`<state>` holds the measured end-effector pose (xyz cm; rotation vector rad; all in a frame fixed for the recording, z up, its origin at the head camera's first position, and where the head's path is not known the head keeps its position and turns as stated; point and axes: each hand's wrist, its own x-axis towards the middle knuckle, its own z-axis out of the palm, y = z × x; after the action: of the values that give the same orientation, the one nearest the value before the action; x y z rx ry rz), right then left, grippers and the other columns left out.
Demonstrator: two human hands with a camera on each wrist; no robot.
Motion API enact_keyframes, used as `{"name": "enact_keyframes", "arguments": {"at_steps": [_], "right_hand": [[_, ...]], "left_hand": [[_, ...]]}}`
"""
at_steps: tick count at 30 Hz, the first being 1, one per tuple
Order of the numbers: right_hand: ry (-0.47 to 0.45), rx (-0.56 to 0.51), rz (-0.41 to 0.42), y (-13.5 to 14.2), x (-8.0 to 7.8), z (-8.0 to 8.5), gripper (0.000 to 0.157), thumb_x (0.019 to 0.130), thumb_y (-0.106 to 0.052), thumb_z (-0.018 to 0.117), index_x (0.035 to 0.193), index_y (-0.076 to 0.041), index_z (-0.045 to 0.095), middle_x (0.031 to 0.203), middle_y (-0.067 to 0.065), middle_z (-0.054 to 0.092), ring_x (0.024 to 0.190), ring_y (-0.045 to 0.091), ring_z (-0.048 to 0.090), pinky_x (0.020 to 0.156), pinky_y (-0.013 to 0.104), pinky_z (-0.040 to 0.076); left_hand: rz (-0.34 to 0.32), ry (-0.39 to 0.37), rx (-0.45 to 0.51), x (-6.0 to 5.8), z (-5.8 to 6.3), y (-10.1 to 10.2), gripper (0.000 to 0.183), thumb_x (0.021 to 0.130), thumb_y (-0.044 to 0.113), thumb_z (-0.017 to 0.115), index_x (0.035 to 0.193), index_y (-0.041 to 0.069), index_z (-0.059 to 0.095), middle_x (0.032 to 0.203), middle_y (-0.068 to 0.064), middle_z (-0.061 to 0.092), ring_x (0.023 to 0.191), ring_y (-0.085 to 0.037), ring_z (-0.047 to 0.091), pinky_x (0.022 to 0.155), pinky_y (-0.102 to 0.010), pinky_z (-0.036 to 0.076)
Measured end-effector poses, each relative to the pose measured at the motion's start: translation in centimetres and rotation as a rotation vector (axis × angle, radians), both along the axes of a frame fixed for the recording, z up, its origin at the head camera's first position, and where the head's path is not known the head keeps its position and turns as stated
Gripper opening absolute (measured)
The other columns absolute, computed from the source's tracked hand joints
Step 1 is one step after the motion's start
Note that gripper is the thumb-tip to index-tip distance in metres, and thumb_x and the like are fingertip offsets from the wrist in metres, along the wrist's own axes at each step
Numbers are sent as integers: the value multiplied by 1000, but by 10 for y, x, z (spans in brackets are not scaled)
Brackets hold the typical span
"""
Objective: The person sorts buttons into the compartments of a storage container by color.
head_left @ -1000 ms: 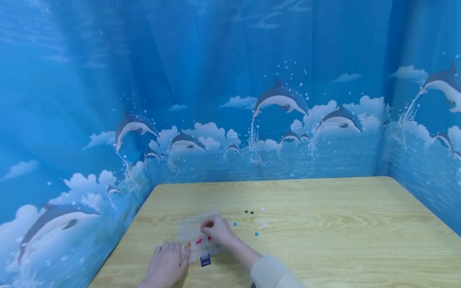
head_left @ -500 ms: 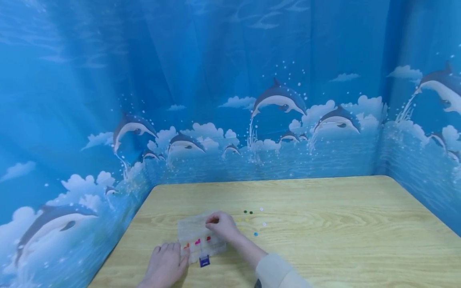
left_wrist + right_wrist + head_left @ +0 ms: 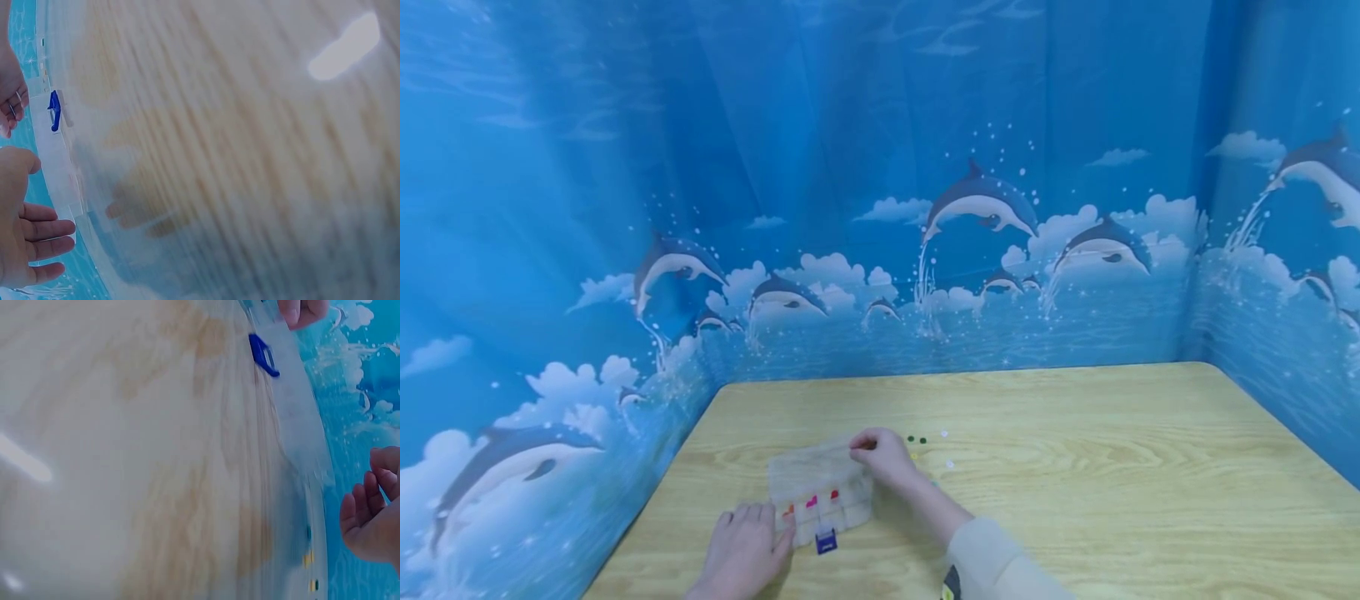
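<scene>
A clear plastic compartment box [image 3: 805,475] lies with its lid folded back, a dark blue latch [image 3: 826,542] at its near edge. In separate compartments sit small orange pieces [image 3: 788,510], pink pieces [image 3: 811,502] and red pieces [image 3: 834,495]. My left hand [image 3: 745,546] rests at the box's left side, fingers extended in the left wrist view. Above the lid's right edge hovers my right hand [image 3: 887,462], fingers loosely curled, thumb close to the index finger. The right wrist view shows nothing held between them.
Right of the box, small discs are scattered on the wooden table [image 3: 1075,483]: green discs [image 3: 922,441], a yellow disc [image 3: 914,456] and white discs [image 3: 950,464]. My right hand and forearm hide some others. A blue dolphin-print curtain [image 3: 850,208] surrounds the table.
My right hand has moved right and away from over the compartments towards the loose discs, uncovering the red pieces and the box's right side. The left hand stays in place.
</scene>
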<state>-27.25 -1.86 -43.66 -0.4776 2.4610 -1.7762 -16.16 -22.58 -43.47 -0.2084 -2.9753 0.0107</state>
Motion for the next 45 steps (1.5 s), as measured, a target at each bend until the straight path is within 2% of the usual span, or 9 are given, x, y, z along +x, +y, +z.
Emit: {"name": "enact_keyframes", "arguments": {"at_steps": [5, 12, 17, 25, 35, 45], "right_hand": [[34, 24, -39, 13, -10, -3, 12, 83, -4, 64, 93, 2, 65, 84, 4, 63, 77, 16, 57, 68, 28, 50], [42, 54, -85, 37, -21, -5, 10, 85, -6, 63, 92, 0, 65, 84, 5, 63, 78, 16, 58, 70, 31, 50], [20, 52, -128, 54, -23, -6, 10, 86, -6, 62, 93, 1, 64, 84, 5, 63, 79, 17, 58, 70, 32, 50], [3, 66, -201, 77, -28, -6, 13, 87, -7, 61, 96, 1, 64, 87, 5, 63, 82, 20, 59, 72, 34, 50], [-11, 104, -270, 95, -34, -9, 11, 87, -9, 61, 95, -2, 65, 88, 5, 63, 84, 19, 58, 75, 36, 49], [3, 134, -311, 111, -45, -11, 12, 88, -9, 60, 94, -1, 65, 91, 9, 64, 90, 26, 58, 81, 41, 46]], "left_hand": [[-8, 33, 2, 0, -2, -1, 45, 89, 36, 56, 106, -6, 59, 96, -18, 62, 92, -34, 56, 79, -51, 42], [8, 7, 0, 0, -1, -1, 38, 90, 36, 55, 98, -1, 59, 91, -14, 60, 89, -31, 56, 77, -50, 42], [9, -9, 9, 0, -1, 1, 33, 90, 35, 55, 91, 2, 58, 86, -12, 59, 86, -30, 56, 75, -49, 42], [20, -52, 13, 0, -1, 1, 32, 91, 35, 53, 91, 4, 57, 84, -10, 58, 85, -29, 55, 74, -48, 42], [10, -42, 9, 0, -1, 1, 33, 91, 36, 54, 91, 3, 57, 84, -9, 58, 84, -29, 55, 73, -48, 42], [15, -20, 19, 0, -1, 2, 33, 91, 35, 54, 92, 2, 58, 84, -10, 58, 85, -29, 56, 75, -49, 42]]}}
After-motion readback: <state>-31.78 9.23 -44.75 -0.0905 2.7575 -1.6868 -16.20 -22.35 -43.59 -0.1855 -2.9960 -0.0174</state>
